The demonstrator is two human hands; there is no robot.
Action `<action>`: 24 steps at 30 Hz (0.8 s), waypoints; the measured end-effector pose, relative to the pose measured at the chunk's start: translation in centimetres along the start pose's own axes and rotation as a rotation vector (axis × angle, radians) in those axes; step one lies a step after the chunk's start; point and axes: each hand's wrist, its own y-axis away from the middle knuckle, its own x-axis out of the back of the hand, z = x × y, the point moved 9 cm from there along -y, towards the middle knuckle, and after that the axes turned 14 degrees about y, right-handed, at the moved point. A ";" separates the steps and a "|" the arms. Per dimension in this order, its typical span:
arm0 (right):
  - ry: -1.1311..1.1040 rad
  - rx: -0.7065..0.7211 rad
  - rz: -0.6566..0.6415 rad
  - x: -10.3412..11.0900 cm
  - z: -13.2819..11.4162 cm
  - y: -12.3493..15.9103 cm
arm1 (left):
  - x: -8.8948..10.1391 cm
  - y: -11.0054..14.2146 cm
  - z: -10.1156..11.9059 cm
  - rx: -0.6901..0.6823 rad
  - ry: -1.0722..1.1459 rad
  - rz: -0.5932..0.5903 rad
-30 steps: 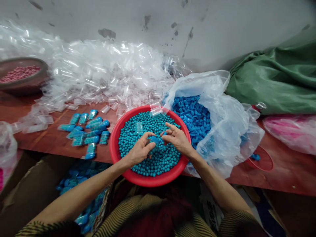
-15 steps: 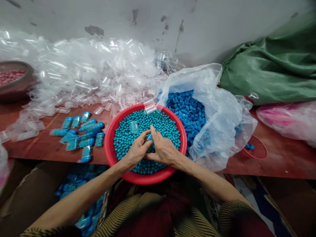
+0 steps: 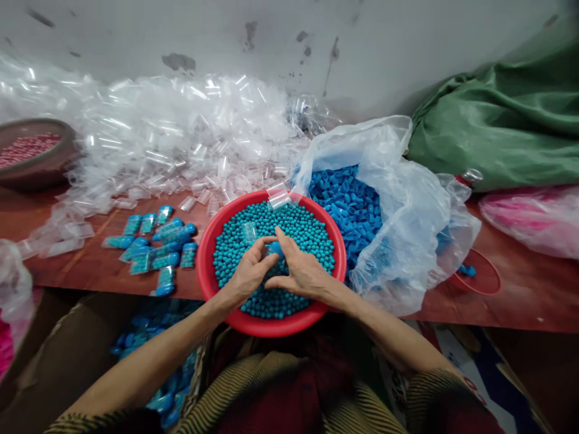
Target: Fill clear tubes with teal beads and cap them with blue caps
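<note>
In my left hand (image 3: 248, 271), thumb and fingers are closed on a small clear tube with a blue cap (image 3: 275, 249); the fingers hide most of the tube. My right hand (image 3: 301, 268) is against the cap's right side, thumb stretched out below and apart from the fingers. Both hands are over a red basin (image 3: 205, 256) full of teal beads (image 3: 312, 232). An uncapped clear tube (image 3: 249, 231) lies on the beads, and clear tubes (image 3: 278, 198) rest at the basin's far rim.
Bead-filled tubes with blue caps (image 3: 166, 260) lie left of the basin. Behind is a heap of clear tubes (image 3: 181, 132). A plastic bag (image 3: 407, 223) of blue caps (image 3: 346, 205) stands right, near a red mesh basket (image 3: 491, 280). A bowl (image 3: 67, 157) holds pink beads.
My right hand came leftward with a small blue piece in a pinch and met the tube in my left hand. Its thumb and fingers are now spread beside the cap. The view shifted slightly.
</note>
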 end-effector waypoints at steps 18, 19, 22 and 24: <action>-0.176 -0.172 0.585 7.8 9.4 1.8 | 9.6 1.3 8.0 -0.400 -1.134 0.419; -0.156 -0.274 0.616 8.5 12.2 2.0 | 7.8 0.8 7.7 -0.388 -1.065 0.327; -0.128 -0.687 0.566 8.4 21.5 3.3 | 1.9 -1.4 6.1 -0.267 -0.783 0.020; -0.121 -0.790 0.523 7.3 25.5 3.8 | -2.6 -3.4 5.2 -0.188 -0.637 -0.144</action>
